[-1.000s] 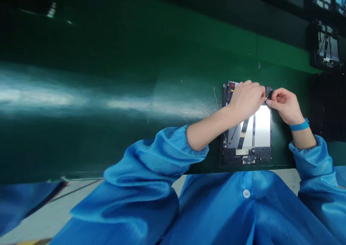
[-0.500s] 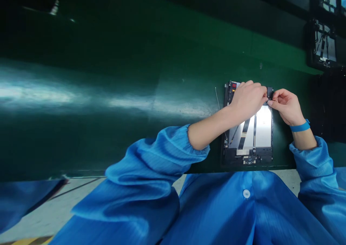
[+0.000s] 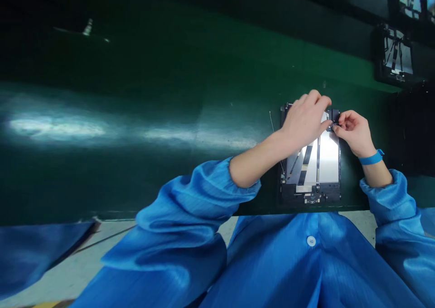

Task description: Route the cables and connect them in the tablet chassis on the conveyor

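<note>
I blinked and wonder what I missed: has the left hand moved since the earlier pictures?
Yes. Judged against the tablet, the left hand has shifted slightly toward its far edge and opened.

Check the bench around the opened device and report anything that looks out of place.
One thing stands out: a thin pale wire sticks out past the left edge of the opened device, over the green bench, instead of lying within its outline like the dark strips. Nothing looks spilled.
</note>
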`<action>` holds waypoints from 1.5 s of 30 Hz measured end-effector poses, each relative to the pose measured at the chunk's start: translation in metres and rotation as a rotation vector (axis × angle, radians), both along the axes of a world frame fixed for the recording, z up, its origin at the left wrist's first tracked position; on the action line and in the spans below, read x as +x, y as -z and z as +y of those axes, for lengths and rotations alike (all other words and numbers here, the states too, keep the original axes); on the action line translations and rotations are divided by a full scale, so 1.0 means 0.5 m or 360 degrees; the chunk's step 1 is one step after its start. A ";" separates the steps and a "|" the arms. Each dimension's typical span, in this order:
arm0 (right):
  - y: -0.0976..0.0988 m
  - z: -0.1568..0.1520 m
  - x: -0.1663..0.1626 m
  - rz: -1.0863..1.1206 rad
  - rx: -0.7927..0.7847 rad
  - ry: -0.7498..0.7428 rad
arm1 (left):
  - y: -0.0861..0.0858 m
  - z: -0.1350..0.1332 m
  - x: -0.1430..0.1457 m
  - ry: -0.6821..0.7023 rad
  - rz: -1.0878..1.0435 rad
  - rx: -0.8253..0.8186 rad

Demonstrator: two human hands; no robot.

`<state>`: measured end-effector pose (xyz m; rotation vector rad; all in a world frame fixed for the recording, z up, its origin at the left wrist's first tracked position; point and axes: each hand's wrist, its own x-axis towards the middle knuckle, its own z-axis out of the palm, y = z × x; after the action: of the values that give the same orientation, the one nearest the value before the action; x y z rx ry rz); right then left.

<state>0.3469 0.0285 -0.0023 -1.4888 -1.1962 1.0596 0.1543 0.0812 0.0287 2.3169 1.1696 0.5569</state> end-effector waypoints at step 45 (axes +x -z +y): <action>-0.044 0.034 -0.159 -0.0769 0.0488 -0.1310 | 0.062 -0.188 -0.176 -0.0644 -0.0992 -0.1381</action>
<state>0.2673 0.0456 0.0197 -1.0313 -2.3211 0.9668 0.0665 -0.0129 -0.0023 1.0765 1.2198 0.6659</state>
